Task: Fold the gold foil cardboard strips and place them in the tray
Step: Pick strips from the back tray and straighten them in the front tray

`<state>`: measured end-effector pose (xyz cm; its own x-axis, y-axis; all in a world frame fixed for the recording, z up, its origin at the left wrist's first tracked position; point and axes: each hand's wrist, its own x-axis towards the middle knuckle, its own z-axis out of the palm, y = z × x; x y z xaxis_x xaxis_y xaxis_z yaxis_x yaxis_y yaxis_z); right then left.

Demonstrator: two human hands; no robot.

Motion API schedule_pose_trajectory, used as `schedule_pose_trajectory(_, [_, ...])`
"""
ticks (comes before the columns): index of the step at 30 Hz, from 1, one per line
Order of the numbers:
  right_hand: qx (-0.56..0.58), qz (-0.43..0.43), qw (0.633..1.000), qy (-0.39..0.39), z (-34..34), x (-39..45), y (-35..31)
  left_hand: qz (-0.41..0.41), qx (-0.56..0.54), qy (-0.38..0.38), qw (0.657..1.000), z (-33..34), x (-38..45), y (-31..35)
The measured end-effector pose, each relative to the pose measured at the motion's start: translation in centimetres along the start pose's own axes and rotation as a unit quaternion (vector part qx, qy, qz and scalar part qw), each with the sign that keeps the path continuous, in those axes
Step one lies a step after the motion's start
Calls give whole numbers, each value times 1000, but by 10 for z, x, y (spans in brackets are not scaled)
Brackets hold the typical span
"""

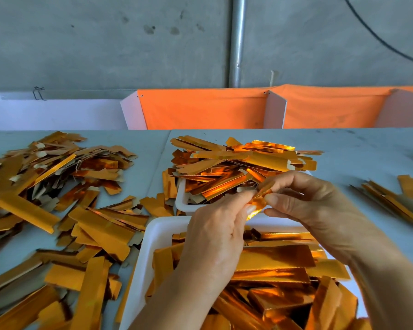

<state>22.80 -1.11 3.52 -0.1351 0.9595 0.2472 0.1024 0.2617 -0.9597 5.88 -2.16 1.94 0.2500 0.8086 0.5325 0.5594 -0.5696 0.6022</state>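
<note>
Above the near white tray [153,236], a small gold strip [256,203] is pinched between both hands. It is gripped by the thumb and fingertips of the left hand [215,236] on one side and by the curled fingers of the right hand [320,206] on the other. Folded gold strips [272,265] are piled in the near tray beneath the wrists. Just behind the hands, a second white tray [180,198] is heaped with more strips. Loose strips [57,198] are spread over the grey table [355,151] to the left, and a smaller bundle [396,198] is seen at the right edge. Orange cloth [200,108] is hung along the far side.
</note>
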Motion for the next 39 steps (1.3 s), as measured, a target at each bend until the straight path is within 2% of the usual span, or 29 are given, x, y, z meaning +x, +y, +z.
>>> schedule_pose_trajectory(4, [-15,-19,1000,5,-3,0,-2,-13,-10,-23,1000,0,0,-3])
schedule_pose_trajectory(11, [-55,15,998,-32,-2,-2,-3,-19,-20,-51,998,0,0,-7])
schedule_pose_trajectory(17, [-31,43,999,-4,-4,-2,-4,48,37,-59,996,2,0,-7])
schedule_pose_trajectory(22, [-4,63,998,-9,-5,-2,-2,66,88,-67,992,2,2,-8])
schedule_pose_trajectory(32, [46,105,993,-7,-12,-2,1,-11,-22,-87,996,-2,0,-12])
schedule_pose_trajectory(39, [51,100,993,-22,-12,-2,-2,-22,-63,-99,993,-6,1,-18])
